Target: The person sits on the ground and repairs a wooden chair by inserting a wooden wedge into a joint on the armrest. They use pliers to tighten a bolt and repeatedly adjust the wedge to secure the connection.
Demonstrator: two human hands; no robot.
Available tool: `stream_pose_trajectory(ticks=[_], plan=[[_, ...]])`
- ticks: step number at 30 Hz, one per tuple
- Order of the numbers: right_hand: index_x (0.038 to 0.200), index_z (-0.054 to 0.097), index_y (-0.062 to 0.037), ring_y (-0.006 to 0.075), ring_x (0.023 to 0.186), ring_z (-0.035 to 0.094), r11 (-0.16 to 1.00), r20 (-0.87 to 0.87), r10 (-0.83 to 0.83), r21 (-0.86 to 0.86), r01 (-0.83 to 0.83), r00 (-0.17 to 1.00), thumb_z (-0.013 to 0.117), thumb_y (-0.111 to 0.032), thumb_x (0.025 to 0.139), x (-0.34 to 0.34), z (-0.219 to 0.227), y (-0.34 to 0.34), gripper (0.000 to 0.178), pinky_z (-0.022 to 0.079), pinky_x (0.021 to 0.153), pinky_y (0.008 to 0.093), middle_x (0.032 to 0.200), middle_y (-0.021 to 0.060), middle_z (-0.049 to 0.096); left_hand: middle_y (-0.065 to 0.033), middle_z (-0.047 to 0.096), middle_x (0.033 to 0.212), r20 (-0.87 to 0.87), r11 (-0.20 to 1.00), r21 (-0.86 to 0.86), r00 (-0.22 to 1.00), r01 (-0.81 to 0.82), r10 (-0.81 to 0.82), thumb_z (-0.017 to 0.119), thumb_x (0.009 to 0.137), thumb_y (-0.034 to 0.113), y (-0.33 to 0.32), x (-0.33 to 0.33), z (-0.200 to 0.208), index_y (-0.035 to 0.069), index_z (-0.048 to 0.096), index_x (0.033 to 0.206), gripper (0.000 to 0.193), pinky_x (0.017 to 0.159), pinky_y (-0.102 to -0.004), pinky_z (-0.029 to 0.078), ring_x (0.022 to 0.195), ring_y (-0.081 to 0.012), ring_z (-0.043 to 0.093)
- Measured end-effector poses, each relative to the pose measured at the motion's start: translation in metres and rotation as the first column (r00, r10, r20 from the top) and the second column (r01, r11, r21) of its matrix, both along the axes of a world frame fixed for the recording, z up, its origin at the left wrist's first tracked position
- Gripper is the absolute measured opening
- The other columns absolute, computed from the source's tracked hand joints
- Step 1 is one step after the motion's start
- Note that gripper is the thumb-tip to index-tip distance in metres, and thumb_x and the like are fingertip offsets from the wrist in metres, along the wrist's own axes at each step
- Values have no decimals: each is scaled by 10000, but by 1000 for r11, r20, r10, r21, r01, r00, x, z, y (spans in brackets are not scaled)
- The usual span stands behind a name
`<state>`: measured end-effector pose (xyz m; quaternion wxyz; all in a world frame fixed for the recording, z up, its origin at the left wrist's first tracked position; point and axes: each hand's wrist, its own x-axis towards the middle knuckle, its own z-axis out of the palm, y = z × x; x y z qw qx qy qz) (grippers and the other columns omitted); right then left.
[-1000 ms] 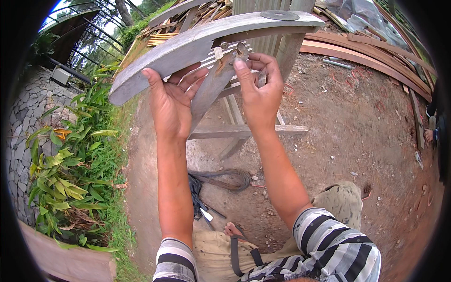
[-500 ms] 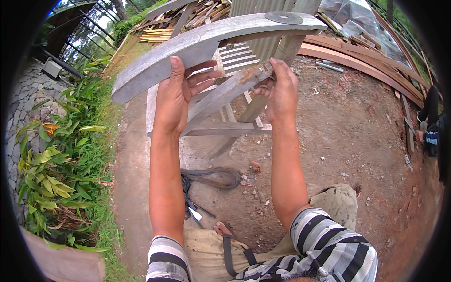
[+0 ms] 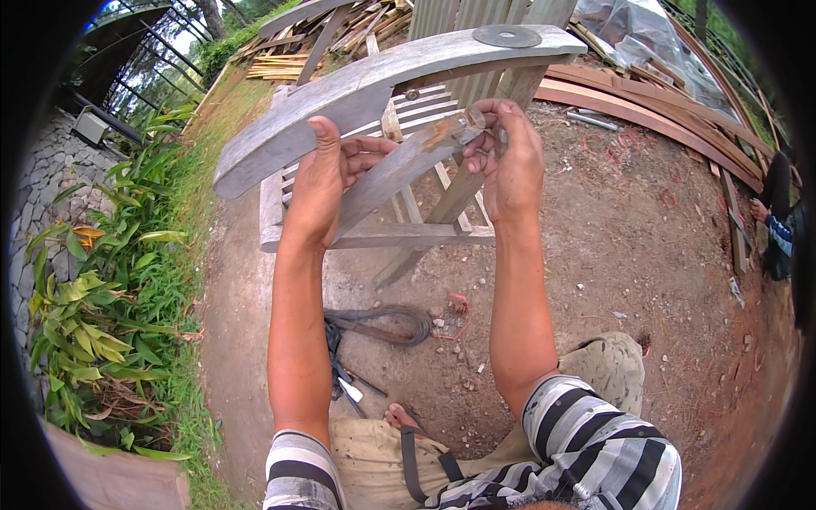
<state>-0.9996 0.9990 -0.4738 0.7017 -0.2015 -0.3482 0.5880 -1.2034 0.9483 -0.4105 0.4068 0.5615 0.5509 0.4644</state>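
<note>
A weathered grey wooden chair with a slatted seat and back stands before me. Its curved armrest carries a flat dark round disc. Beneath the armrest slants a grey wooden chair leg, its upper end worn and brown. My right hand has its fingers curled about that upper end. Lower down, my left hand lies along the leg with thumb raised and fingers stretched out, partly behind the wood. Where the leg's lower end goes is hidden by my left hand and wrist.
A coiled dark cable lies on the dirt near my foot. Long reddish boards and a plastic-covered pile are at the far right. Leafy plants grow on the left. Another person's dark-clothed leg shows at the right rim.
The armrest has shifted slightly right and down at its left end. The leg's worn end has moved a little left, and my right hand's fingers are bent more around it.
</note>
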Motion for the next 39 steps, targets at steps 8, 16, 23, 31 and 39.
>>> stream_pose_trajectory(ticks=[8,16,23,31,39], plan=[[1212,617,3,130,880,617,999,123,-16,53,10,992,411,-440,1119,-7,14,-11,496,491,660,262,1055,90,682,-83,730,907,-25,988,138,996,-76,80,810,881,493,-6,12,6,-26,742,1043,548,817,-276,493,851,-141,644],[1205,497,-75,198,1018,633,908,-80,-332,244,341,940,335,-512,1122,-7,18,-5,473,475,860,324,1258,151,663,-65,716,890,-199,1000,-26,980,-7,2,882,824,409,2,2,-2,-17,754,980,472,779,-262,464,818,-126,606],[1153,359,-127,244,1166,613,847,36,-435,357,395,900,296,-567,1096,-9,5,1,448,446,973,377,1289,206,628,-50,700,851,-224,992,-126,974,1,-29,878,821,446,3,8,-13,5,763,931,470,760,-262,455,803,-117,588],[1150,358,-119,216,1190,580,815,-27,-375,466,343,927,446,-485,1088,-12,-16,16,381,453,984,360,1298,172,597,-36,684,877,-228,993,-113,972,29,-54,873,848,331,4,8,-16,14,722,937,362,764,-272,447,804,-110,573],[1123,616,-34,157,1019,597,832,248,-407,499,244,879,572,-484,1042,22,-35,24,460,467,922,307,1119,66,630,-40,695,865,-231,995,-97,973,-4,-19,886,827,307,6,9,-18,29,731,903,328,784,-268,440,813,-116,588]])
